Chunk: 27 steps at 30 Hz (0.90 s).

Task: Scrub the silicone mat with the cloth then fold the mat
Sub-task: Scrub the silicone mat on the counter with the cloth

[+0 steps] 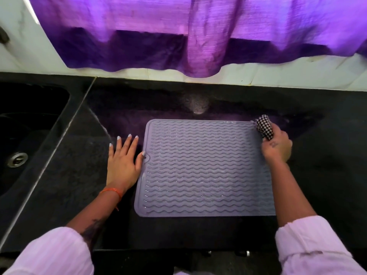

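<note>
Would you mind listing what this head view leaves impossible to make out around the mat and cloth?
- Mat: its near right corner is hidden by the right forearm.
- Cloth: mostly bunched inside the right hand, so its size and shape are unclear.
- Sink: cut off by the left edge.
- Curtain: blurred, top cut off.
- Left hand: whether the thumb presses the mat or only touches it.

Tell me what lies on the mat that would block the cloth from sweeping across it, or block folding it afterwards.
Nothing visible does. The silicone mat lies flat on the black counter with no object on its ribbed surface. The right hand holds the checked cloth at its far right corner; the left hand rests beside its left edge, thumb touching it.
</note>
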### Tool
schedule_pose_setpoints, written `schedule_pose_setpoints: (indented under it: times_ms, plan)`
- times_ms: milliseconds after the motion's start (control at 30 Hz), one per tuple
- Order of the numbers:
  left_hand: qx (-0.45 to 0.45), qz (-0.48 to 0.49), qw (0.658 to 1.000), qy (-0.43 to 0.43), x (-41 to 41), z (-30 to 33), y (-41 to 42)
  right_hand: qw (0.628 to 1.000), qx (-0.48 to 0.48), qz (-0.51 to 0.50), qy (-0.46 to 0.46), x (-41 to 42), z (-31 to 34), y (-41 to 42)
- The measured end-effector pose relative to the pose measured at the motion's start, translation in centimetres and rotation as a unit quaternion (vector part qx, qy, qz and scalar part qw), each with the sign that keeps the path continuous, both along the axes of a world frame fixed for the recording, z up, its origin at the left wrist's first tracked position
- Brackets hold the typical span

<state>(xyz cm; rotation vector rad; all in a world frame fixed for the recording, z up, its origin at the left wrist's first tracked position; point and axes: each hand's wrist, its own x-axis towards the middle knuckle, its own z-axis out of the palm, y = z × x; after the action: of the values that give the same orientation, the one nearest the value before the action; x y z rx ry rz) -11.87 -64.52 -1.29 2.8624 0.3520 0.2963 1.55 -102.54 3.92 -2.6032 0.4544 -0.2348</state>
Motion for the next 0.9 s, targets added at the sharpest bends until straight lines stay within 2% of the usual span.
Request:
schedule_pose_setpoints:
  times_ms: [67, 167, 233, 333, 433, 500, 567, 733, 767, 900]
  plan:
    - [0.001, -0.004, 1.0, 0.001, 0.0, -0.1, 0.1, 0.995, -0.078, 0.006, 0.063, -0.2, -0.7, 0.8]
    - [-0.005, -0.005, 1.0, -0.003, 0.2, -0.1, 0.1, 0.993, -0.1, 0.035, 0.05, -0.3, -1.0, 3.3]
    - [-0.003, -0.002, 1.0, -0.003, 0.2, -0.1, 0.1, 0.995, -0.061, 0.068, 0.032, -0.2, -1.0, 3.9]
    - [-0.003, -0.002, 1.0, 0.0, 0.1, -0.1, 0.1, 0.991, 0.065, 0.112, 0.018, 0.2, -0.8, 2.4]
    - [-0.007, 0.001, 1.0, 0.002, 0.1, -0.1, 0.1, 0.99, 0.13, 0.037, -0.043, 0.6, -0.5, -0.1]
    - [-0.006, 0.002, 1.0, 0.003, 0.1, 0.0, 0.0, 0.998, 0.067, 0.002, -0.005, 0.6, -0.6, -0.6]
    - [-0.003, 0.0, 1.0, 0.005, 0.1, 0.0, 0.0, 0.996, -0.047, 0.024, 0.069, 0.6, -0.7, 0.5]
    - [0.0, 0.002, 1.0, 0.003, 0.1, 0.0, -0.1, 0.981, -0.154, 0.106, 0.059, 0.7, -0.8, 5.4]
    - [0.001, 0.003, 1.0, 0.003, 0.1, 0.0, -0.1, 0.982, -0.134, 0.121, 0.053, 0.4, -0.9, 5.9]
    - [-0.003, 0.008, 1.0, 0.007, 0.1, 0.1, -0.2, 0.985, 0.066, 0.158, 0.028, -0.4, 0.1, 5.3]
